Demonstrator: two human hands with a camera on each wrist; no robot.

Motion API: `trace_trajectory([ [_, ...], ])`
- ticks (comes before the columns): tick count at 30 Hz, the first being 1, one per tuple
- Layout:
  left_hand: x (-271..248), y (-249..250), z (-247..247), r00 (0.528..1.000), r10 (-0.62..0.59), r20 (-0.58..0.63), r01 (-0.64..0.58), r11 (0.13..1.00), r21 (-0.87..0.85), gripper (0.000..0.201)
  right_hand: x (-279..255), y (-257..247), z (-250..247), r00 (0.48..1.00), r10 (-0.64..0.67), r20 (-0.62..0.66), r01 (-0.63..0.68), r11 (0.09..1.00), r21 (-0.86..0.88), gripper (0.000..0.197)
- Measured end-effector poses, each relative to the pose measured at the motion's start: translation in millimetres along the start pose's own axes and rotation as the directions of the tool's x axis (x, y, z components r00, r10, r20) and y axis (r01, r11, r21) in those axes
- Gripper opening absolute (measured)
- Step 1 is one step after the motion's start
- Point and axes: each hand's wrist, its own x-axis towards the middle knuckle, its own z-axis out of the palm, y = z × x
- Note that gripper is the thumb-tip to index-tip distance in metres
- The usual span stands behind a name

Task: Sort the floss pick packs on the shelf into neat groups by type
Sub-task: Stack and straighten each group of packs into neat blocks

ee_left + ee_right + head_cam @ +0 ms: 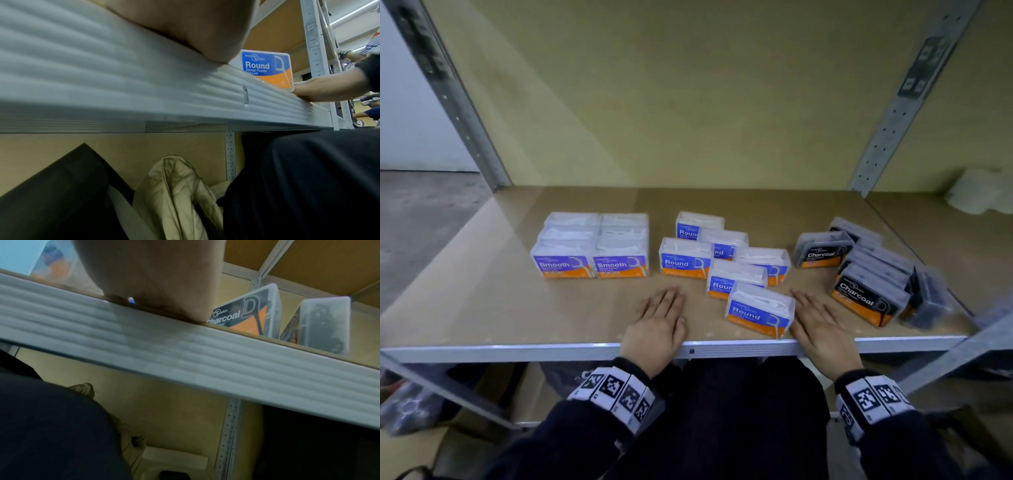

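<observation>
Three kinds of floss pick packs stand on the shelf board (551, 308). The Smooth packs (592, 245) form a tidy block at the left. Several Round packs (722, 260) lie scattered in the middle; the nearest Round pack (758, 310) (267, 69) sits by the front edge. Charcoal packs (869, 270) (244, 314) crowd the right, some tilted. My left hand (657, 325) lies flat on the board, holding nothing. My right hand (822, 329) lies flat just right of the nearest Round pack, beside it.
A grey metal front rail (517, 349) edges the shelf. Upright posts (900, 102) stand at the back corners. A white crumpled thing (979, 192) lies on the neighbouring shelf at right. A beige quilted jacket (176, 194) sits on the level below.
</observation>
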Motion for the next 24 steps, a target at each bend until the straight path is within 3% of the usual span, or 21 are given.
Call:
trace_trajectory([
  [4,-2.4,1.4,0.1,1.0,-0.002,0.018,0.002,1.0,-0.012,0.049,-2.6,-1.9,-0.9,1.0,0.01,0.01,-0.011,1.0,0.015,0.084],
  [11,-2.2,2.7,1.2,0.999,-0.035,0.038,0.036,0.999,-0.022,0.049,-3.7,-3.7,-3.2,1.0,0.013,0.019,-0.014,0.998,0.057,0.099],
  [14,-1.7,3.4,0.4,0.994,-0.015,0.109,0.019,0.999,-0.036,0.049,-4.3,-4.5,-5.1,0.999,0.016,0.028,-0.018,0.997,0.078,0.099],
  [16,-0.3,3.4,-5.8,0.993,-0.03,0.116,0.037,0.998,-0.055,0.052,-5.7,-6.7,-7.4,0.999,0.019,0.045,-0.023,0.996,0.092,0.085],
  [18,0.1,0.5,-14.6,0.988,-0.033,0.153,0.051,0.992,-0.115,0.072,-7.0,-8.6,-12.6,0.998,0.016,0.063,-0.024,0.992,0.124,0.057],
  [19,1.7,-3.9,-14.8,0.992,-0.012,0.125,0.03,0.989,-0.146,0.085,-7.1,-7.7,-15.7,0.997,0.004,0.078,-0.016,0.988,0.151,0.051],
  [20,1.5,-5.5,-22.0,0.985,0.018,0.172,0.011,0.986,-0.168,0.089,-6.4,-6.4,-19.8,0.995,-0.014,0.097,-0.004,0.983,0.182,0.05],
  [24,3.8,-4.3,-64.7,0.966,0.112,0.235,-0.051,0.967,-0.251,0.049,-1.6,-5.7,-57.4,0.991,-0.019,0.13,-0.016,0.964,0.264,0.037],
])
